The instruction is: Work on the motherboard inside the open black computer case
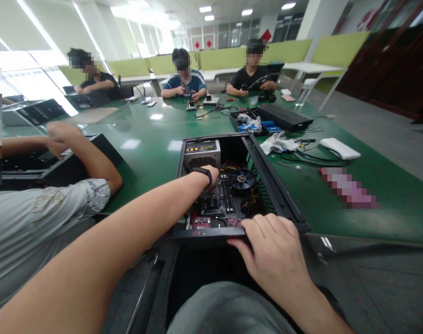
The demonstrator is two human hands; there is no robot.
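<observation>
Here on my feed the open computer case (208,235) lies at the near edge of the table (145,162), its long sides running away from me. My left hand (213,175) is down inside, just beside the near right corner of the power supply (202,155); its fingertips are hidden, so I can't tell if they grip anything. The CPU cooler fan (242,180) sits just right of it, and that left hand is the nearer one. My right hand (272,246)? Closed around the near rim, fingers over the edge, with the motherboard (214,204) spread between both hands.
</observation>
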